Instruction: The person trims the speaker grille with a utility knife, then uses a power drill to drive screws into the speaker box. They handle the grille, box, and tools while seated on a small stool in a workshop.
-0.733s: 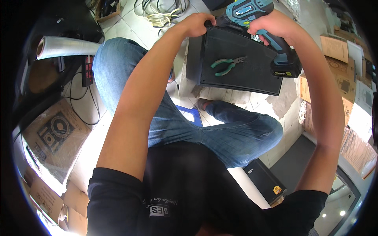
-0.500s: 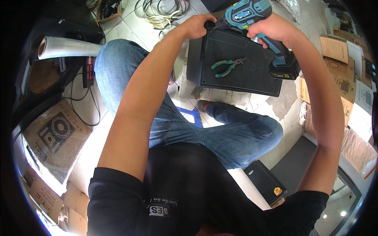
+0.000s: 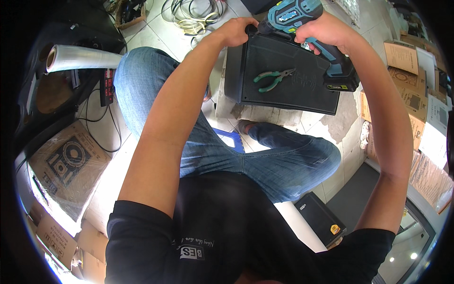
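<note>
- Your right hand (image 3: pixel 326 31) is wrapped tight around the grip of the teal cordless drill (image 3: pixel 305 33), fingers fully closed; the battery end hangs out over the right side of the black cabinet (image 3: pixel 283 78).
- Your left hand (image 3: pixel 236 31) is curled at the cabinet's top left corner, right at the drill's nose. Whether it pinches a screw or only steadies the corner, you can't tell from here; the fingertips are hidden.
- The cabinet lies flat on the tiled floor (image 3: pixel 331 123) beyond your knees, its broad face up.
- Green-handled pliers (image 3: pixel 273 78) lie loose on that face, near the middle, well apart from both hands.
- Risk one: those left fingers sit right next to the bit. If the bit jumps off the screw head, it likely skids straight into them.
- Risk two: you're reaching at full stretch with both arms. Push at an angle and the bit could cam out and gouge the corner.
- Risk three: vibration or a nudge from your right forearm might send the pliers sliding off the face onto the tiles.
- Risk four: the cabinet isn't clamped; a hard push could shove it away across the floor.
- Coiled cables (image 3: pixel 196 12) lie just past the corner, close to the spinning end.
</note>
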Demonstrator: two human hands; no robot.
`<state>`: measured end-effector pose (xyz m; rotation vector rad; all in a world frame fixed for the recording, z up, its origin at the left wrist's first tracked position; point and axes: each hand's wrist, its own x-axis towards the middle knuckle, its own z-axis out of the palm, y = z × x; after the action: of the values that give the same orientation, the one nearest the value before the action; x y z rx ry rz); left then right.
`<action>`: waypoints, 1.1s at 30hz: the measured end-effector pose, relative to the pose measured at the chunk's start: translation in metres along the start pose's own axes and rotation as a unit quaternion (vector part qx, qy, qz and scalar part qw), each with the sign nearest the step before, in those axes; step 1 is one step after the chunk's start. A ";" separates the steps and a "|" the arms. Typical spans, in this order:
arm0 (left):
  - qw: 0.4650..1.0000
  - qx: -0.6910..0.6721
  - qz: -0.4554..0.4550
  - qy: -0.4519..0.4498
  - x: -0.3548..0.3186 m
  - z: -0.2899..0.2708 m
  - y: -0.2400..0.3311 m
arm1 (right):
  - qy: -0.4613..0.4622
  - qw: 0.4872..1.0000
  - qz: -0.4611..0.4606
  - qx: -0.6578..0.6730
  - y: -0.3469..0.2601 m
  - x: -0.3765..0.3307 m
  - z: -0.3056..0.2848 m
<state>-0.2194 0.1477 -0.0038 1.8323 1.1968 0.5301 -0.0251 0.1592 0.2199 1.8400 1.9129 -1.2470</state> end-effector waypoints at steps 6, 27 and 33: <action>1.000 -0.011 -0.010 -0.006 0.002 0.001 0.000 | 0.013 1.000 0.010 -0.007 0.002 0.001 0.004; 0.993 0.070 0.061 0.069 0.009 0.020 -0.010 | 0.028 0.997 -0.068 0.023 0.016 -0.004 0.002; 0.978 0.055 0.141 0.141 0.008 0.040 -0.017 | 0.112 0.987 -0.082 0.079 0.045 -0.038 0.017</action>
<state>-0.1957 0.1408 -0.0399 2.0885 1.1724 0.9254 0.0162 0.1141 0.2158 2.0128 2.1780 -1.3266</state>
